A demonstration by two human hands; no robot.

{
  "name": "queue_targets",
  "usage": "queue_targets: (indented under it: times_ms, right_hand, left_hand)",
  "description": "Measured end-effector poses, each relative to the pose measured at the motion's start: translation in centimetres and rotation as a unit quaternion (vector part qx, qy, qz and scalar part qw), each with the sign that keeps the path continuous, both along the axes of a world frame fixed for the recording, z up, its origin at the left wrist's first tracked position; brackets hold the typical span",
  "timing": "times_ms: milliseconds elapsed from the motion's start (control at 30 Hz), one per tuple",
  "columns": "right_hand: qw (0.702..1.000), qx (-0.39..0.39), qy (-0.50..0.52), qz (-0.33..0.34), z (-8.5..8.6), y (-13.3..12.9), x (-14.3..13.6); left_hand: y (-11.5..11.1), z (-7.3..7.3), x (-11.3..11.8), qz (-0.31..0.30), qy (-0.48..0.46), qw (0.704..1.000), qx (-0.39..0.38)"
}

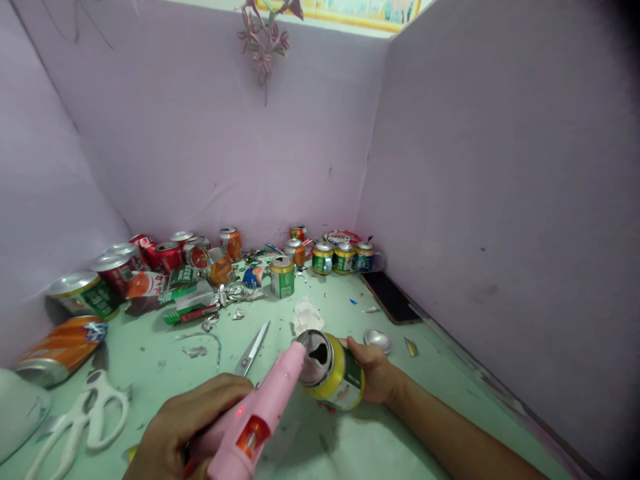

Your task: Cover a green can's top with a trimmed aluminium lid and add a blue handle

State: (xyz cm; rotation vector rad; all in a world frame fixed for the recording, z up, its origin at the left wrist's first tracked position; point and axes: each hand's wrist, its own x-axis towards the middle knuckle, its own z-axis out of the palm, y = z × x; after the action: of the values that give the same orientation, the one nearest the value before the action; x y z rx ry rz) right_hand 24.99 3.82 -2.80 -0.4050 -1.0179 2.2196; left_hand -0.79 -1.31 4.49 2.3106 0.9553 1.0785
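Observation:
My left hand [173, 423] is wrapped round a pink hot glue gun [273, 400] with a red light glowing on its body. The gun's nozzle meets the rim of the top of a yellow and green drink can [337, 387], at or very close to it. That can lies tilted in my right hand [376, 372], its opened mouth turned toward the nozzle. My right fingers are mostly hidden behind the can. A crumpled white tissue [307, 317] lies just beyond it, and a round silver can piece [377, 341] sits to its right.
Scissors [253, 347] lie beyond my left hand, with white handles [97, 413] at the lower left. Cut can sheets [187, 297] and whole cans [83, 293] crowd the left. Small can crafts [344, 257] line the back. A phone [393, 298] rests by the right wall.

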Motion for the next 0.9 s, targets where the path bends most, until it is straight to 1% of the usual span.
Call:
queue_targets:
  times_ms: [200,333,433,600,733,833,900]
  right_hand:
    - [1.0,0.007,-0.013,-0.016,-0.1,0.0,0.0]
    - [1.0,0.009,0.001,-0.016,0.0,-0.1,-0.1]
    - [1.0,0.005,0.015,-0.011,0.0,0.0,-0.1]
    - [1.0,0.0,0.022,-0.01,-0.1,0.0,-0.1]
    - [0.999,0.011,0.03,-0.015,0.1,0.0,-0.1]
    - [0.998,0.024,0.042,-0.026,0.3,0.0,-0.1]
    - [0.998,0.032,0.05,-0.036,0.5,0.2,0.0]
  left_hand:
    - [0.1,0.2,0.3,-0.002,-0.002,1.0,-0.004]
    - [0.1,0.3,0.3,0.0,-0.002,1.0,-0.013]
    - [0.2,0.0,-0.1,-0.022,0.014,0.999,-0.033]
    - [0.3,-0.9,-0.7,-0.007,0.029,0.999,-0.027]
    - [0.2,-0.6,-0.5,-0.005,0.036,0.999,-0.015]
    - [-0.3,0.0,0.2,0.021,-0.011,0.999,-0.037]
    - [-0.7,0.2,0.5,0.069,-0.064,0.993,-0.068]
